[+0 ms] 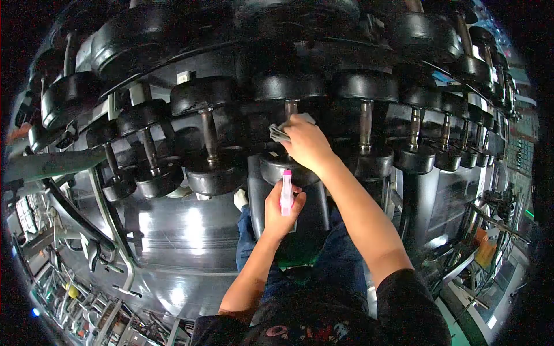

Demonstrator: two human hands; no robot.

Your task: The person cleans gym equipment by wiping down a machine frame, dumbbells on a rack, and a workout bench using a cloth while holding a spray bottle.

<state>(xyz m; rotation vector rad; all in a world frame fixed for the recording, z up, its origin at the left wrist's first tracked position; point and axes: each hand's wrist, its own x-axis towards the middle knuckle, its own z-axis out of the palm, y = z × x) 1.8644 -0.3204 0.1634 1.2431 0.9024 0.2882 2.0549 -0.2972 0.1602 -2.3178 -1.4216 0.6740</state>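
My right hand (307,141) is closed on a grey cloth (281,133), pressed against the metal handle of the middle black dumbbell (290,86). Part of that handle is hidden behind the hand and cloth. Below it, close to the dumbbell's near head (284,165), my left hand (279,211) is wrapped round a pink and white bottle (287,196), held upright in view. Black dumbbells with metal handles lie on both sides, one to the left (209,135) and one to the right (366,127).
Larger dumbbells (137,32) rest on a rack level beyond. A black padded bench (309,202) is under my hands, between my legs. Gym machine frames (112,213) stand at the left, and more equipment (485,248) is at the right. The floor (173,230) is shiny grey.
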